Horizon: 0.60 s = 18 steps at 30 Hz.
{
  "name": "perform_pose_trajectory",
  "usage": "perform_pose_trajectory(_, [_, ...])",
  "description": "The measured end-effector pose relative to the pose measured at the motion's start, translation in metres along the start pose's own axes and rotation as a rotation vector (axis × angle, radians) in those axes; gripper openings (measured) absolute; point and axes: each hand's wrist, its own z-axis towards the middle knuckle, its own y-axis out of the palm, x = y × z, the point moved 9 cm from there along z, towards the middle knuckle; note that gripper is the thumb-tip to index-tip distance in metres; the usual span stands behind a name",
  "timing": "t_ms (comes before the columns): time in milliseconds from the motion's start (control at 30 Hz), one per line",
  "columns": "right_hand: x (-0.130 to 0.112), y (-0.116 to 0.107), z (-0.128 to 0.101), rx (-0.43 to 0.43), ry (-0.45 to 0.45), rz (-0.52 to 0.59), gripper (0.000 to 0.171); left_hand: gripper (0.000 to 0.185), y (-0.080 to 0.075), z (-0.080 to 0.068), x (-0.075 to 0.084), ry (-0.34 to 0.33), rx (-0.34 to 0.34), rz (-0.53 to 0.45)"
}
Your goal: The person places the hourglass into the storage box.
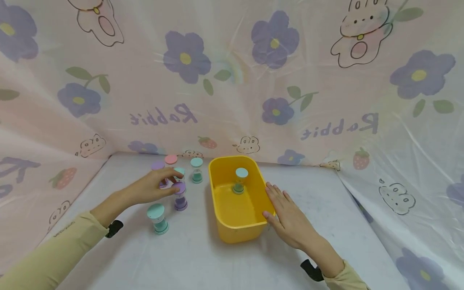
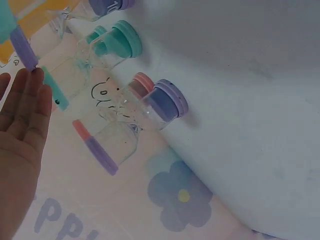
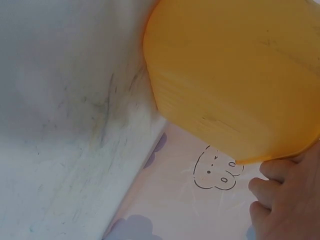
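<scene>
Holds the left hand (image 1: 150,187), thumb and fingers apart, at a purple sand timer (image 1: 181,200) just below those fingers. Presses the right hand (image 1: 290,223), fingers straight, against the yellow bin (image 1: 239,234) beside them, likely keeping it steady.

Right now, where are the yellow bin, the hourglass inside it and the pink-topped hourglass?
Yellow bin (image 1: 241,234): head view, near wall.
Inner hourglass (image 1: 240,180): head view, clear upper bulb.
Pink-topped hourglass (image 1: 171,159): head view, pink cap.
</scene>
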Motion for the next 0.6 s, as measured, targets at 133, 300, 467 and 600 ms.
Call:
perform_pose_trajectory(133, [0.000,0.001,0.001,-0.011,0.009,0.001,0.069,0.046,0.007,0.000,-0.005,-0.016,-0.030,-0.011])
perform_pose_trajectory(300, [0.000,0.000,0.001,-0.014,0.014,0.004,0.069,0.049,0.014,0.000,-0.010,-0.023,-0.063,-0.025])
perform_pose_trajectory(467, [-0.001,-0.001,0.001,-0.016,0.015,0.001,0.069,0.048,0.016,0.001,-0.012,-0.014,-0.053,-0.029])
perform_pose_trajectory(600, [-0.002,-0.002,0.002,-0.022,0.020,-0.001,0.069,0.046,0.015,0.001,-0.011,0.009,-0.047,-0.018])
